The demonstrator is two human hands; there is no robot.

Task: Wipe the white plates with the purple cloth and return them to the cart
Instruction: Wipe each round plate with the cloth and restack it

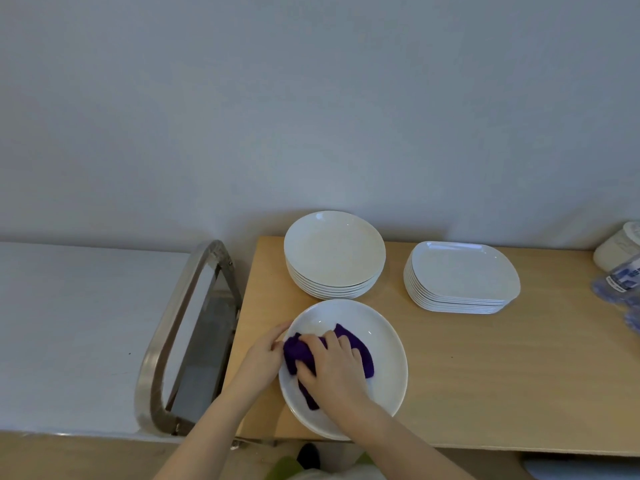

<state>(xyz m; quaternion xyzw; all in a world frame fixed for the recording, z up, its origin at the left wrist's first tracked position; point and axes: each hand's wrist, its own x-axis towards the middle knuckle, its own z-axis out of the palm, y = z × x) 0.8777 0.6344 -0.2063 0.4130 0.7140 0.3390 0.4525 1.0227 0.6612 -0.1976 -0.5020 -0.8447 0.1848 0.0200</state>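
A round white plate [381,344] lies at the front edge of the wooden table [485,375], its near rim hanging a little over the edge. The purple cloth [360,348] is bunched inside the plate. My right hand [332,365] presses down on the cloth with its fingers curled over it. My left hand [265,351] grips the plate's left rim. Behind the plate stands a stack of round white plates [334,254]. A stack of rounded rectangular white plates [460,275] sits to its right.
A metal cart handle [180,341] stands just left of the table, against the wall. Plastic-wrapped white items [620,265] lie at the table's right end. Bare wood shows to the right of the plate.
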